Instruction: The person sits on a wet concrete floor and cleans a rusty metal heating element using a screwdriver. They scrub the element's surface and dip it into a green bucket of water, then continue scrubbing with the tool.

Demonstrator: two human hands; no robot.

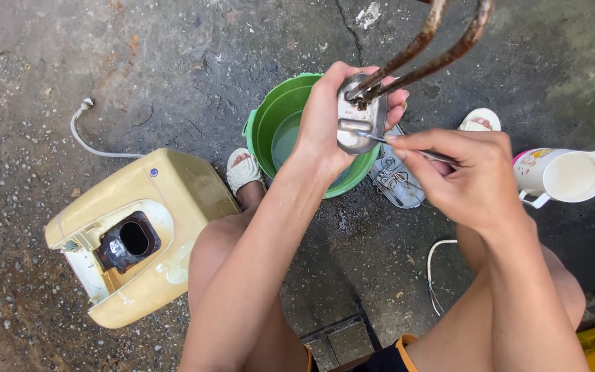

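The left hand is clenched around the oval metal flange of a rusty heating element, holding it up directly above the green bucket. Thumb and fingers wrap the flange from both sides, and the two corroded brown tubes of the element rise from the flange away from the bucket, toward the top edge of the view.

The right hand, just beside the bucket's rim on the person's right, pinches a thin metal tool between thumb and fingertips; what kind of tool cannot be told. Its tip touches the face of the flange near the lower edge.

The bucket stands on the cracked concrete floor and holds some cloudy water. Between the bucket and the right hand, partly under the hand, a grey metal plate with fittings lies on the floor. Further from the bucket on that same side stands a white plastic jug with a floral print and a handle. On the bucket's other side lies a yellowed water heater casing with a dark round opening in its end, and a white hose curls off behind it. A white sandal sits against the bucket's near rim on the left; another sandal shows just past the right hand.
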